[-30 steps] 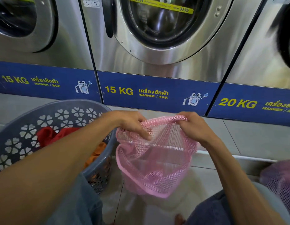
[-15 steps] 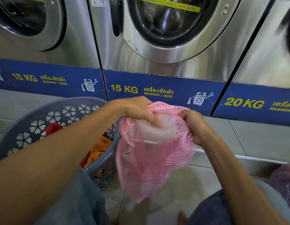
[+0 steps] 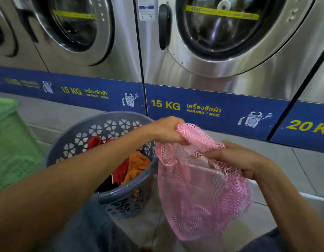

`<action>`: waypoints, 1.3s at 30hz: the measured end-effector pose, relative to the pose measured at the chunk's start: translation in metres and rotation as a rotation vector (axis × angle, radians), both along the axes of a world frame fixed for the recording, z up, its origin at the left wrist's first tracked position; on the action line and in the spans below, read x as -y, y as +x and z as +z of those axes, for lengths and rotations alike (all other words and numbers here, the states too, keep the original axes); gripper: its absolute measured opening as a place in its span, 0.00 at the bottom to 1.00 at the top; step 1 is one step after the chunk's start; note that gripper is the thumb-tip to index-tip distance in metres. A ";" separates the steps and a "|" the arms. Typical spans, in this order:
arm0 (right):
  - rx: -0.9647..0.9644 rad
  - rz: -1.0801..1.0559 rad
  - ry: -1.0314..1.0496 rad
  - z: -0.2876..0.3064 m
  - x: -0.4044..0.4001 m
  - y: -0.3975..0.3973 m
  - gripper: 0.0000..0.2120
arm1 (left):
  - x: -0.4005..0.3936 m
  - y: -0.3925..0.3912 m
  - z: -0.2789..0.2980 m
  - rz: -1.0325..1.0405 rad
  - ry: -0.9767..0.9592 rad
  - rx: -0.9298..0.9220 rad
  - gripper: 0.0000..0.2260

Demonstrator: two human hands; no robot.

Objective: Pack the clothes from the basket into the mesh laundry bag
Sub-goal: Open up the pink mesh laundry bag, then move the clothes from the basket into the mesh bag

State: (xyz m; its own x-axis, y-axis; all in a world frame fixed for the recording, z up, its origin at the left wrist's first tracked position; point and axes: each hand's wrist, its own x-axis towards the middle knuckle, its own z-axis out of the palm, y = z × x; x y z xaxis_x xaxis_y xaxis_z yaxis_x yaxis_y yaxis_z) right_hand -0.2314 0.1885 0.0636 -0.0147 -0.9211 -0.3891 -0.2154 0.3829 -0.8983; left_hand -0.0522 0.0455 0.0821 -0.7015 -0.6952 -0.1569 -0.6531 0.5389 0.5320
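A pink mesh laundry bag [image 3: 199, 200] hangs in front of me above the tiled floor. My left hand [image 3: 164, 130] grips its bunched top edge at the upper left. My right hand [image 3: 239, 159] grips the top edge lower and to the right. The bag looks limp, with a pale patch showing through the mesh. Left of the bag stands a grey plastic basket [image 3: 103, 124] with flower cut-outs. Inside it lie red clothes [image 3: 121, 171], an orange garment [image 3: 137, 166] and something dark.
Steel washing machines [image 3: 221, 51] with round doors and blue 15 KG and 20 KG strips line the wall ahead. A green mesh basket [image 3: 10, 142] stands at the far left. My knees in dark trousers [image 3: 263, 242] are at the bottom edge.
The view has swung left, bringing the green basket into sight. My hands have shifted along the bag's top: the left sits higher, the right lower, and the mouth is bunched rather than stretched.
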 end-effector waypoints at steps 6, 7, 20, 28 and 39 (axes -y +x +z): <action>0.548 -0.360 0.087 -0.004 0.005 -0.010 0.16 | 0.033 0.042 -0.035 0.183 0.196 -0.198 0.23; 0.577 -0.378 0.074 -0.004 0.005 -0.010 0.17 | 0.039 0.049 -0.047 0.261 0.197 -0.241 0.18; 0.464 -0.363 0.117 -0.030 0.024 0.001 0.18 | 0.020 0.109 -0.153 0.301 0.140 0.668 0.20; 0.399 -0.338 0.097 -0.031 0.035 0.008 0.18 | 0.042 0.098 -0.061 0.588 0.434 -0.257 0.10; 0.339 -0.322 0.073 -0.033 0.051 0.013 0.22 | 0.027 0.080 -0.026 0.547 0.863 -0.852 0.12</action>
